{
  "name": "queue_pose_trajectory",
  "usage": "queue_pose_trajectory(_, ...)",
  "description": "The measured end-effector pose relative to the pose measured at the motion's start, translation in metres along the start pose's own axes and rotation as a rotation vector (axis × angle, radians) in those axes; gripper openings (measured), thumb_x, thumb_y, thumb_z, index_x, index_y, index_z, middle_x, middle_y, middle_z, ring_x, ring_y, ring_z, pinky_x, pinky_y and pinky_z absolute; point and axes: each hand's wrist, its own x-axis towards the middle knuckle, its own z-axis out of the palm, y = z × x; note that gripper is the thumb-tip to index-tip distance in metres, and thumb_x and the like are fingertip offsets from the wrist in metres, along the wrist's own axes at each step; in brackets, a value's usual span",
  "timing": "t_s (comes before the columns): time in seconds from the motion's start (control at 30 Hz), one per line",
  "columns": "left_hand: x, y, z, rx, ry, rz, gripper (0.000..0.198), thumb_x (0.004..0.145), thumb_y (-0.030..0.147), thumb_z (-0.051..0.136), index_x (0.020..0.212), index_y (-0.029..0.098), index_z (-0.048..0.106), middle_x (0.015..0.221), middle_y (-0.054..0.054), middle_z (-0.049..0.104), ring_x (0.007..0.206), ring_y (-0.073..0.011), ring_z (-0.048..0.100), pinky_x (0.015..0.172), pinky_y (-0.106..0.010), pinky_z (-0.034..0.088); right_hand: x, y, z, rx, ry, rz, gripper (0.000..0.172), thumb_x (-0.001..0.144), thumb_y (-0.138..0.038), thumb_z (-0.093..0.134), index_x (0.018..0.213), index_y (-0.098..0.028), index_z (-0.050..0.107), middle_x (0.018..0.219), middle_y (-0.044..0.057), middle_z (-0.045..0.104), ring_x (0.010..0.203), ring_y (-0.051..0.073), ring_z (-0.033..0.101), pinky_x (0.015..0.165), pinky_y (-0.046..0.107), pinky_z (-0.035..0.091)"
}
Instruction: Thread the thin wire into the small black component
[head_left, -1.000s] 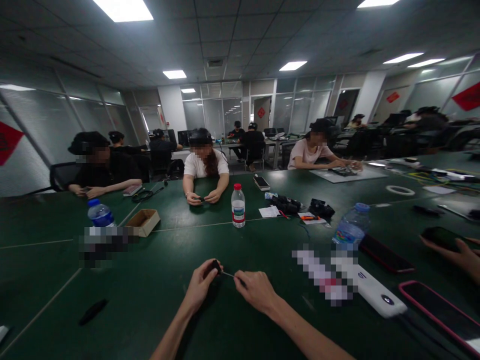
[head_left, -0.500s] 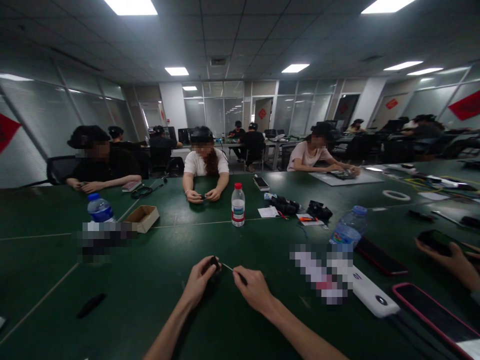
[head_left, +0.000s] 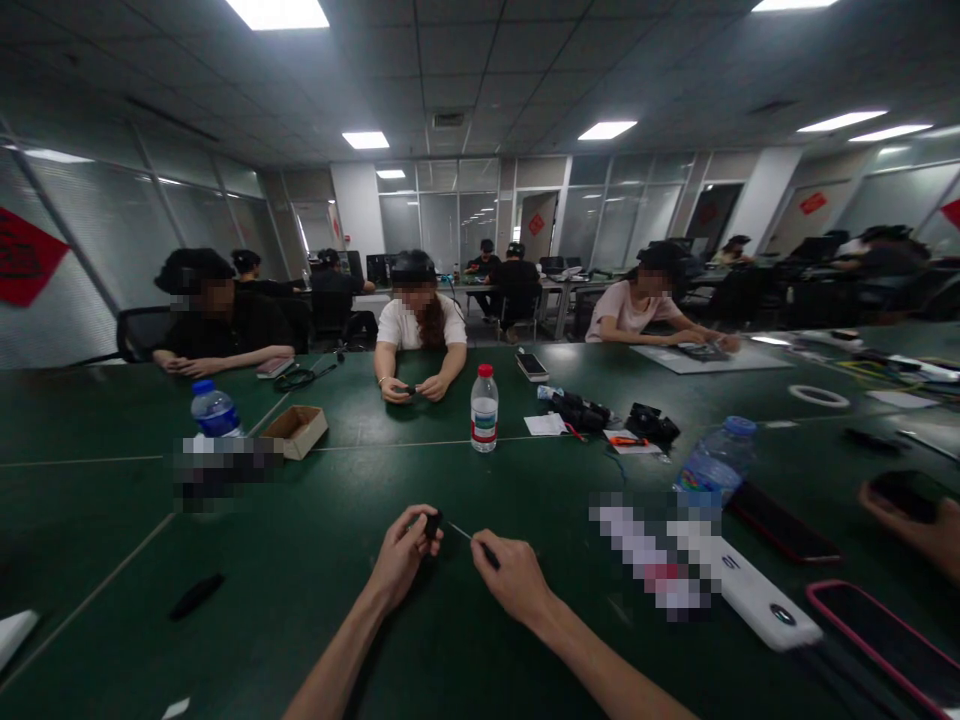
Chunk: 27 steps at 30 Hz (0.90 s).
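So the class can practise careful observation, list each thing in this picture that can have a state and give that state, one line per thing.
Left hand, holding a small black object
Right hand, pinching a thin metal-tipped tool
Red-capped water bottle, upright, capped
Cardboard box, open, no lid on
Pink-edged phone, lying flat, screen dark

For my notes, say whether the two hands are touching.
No, the left hand holding a small black object and the right hand holding a thin metal pin are apart.

A water bottle (head_left: 484, 410) stands on the green table (head_left: 112, 560) (cardboard box (head_left: 295, 431) to its left).
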Motion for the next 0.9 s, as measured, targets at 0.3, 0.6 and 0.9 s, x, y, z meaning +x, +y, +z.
queue_pose_trajectory(0.3, -0.0015, 0.0011, 0.0008, -0.006, -0.036, -0.005, 0.044, 0.072, 0.032, 0.08, 0.108, 0.012, 0.064, 0.068, -0.001, 0.06, 0.059, -0.0101, 0.053, 0.058, -0.022, 0.04, -0.0017, -0.0011, -0.0038, 0.036, -0.066, 0.045, 0.034, 0.099, -0.031, 0.031, 0.1, -0.021, 0.064, 0.081, 0.002, 0.068, 0.066, 0.014, 0.064, 0.057, 0.021, 0.046)
queue_pose_trajectory(0.6, 0.002, -0.003, 0.0006, 0.086, 0.082, 0.053, 0.036, 0.07, 0.042, 0.08, 0.09, 0.013, 0.071, 0.082, -0.003, 0.062, 0.061, -0.0083, 0.05, 0.056, -0.021, 0.039, -0.0009, -0.0001, -0.0038, 0.001, -0.118, -0.003, 0.031, 0.098, -0.033, 0.036, 0.1, -0.022, 0.065, 0.081, 0.001, 0.068, 0.068, 0.013, 0.063, 0.061, 0.021, 0.045)
queue_pose_trajectory(0.9, 0.0023, -0.0066, -0.0053, 0.161, 0.032, 0.047, 0.044, 0.073, 0.04, 0.077, 0.108, 0.015, 0.068, 0.09, -0.007, 0.067, 0.074, -0.0143, 0.06, 0.063, -0.023, 0.045, -0.0006, -0.0048, -0.0049, -0.071, -0.127, 0.009, 0.031, 0.097, -0.031, 0.037, 0.097, -0.023, 0.066, 0.082, 0.002, 0.07, 0.069, 0.014, 0.065, 0.06, 0.02, 0.043)
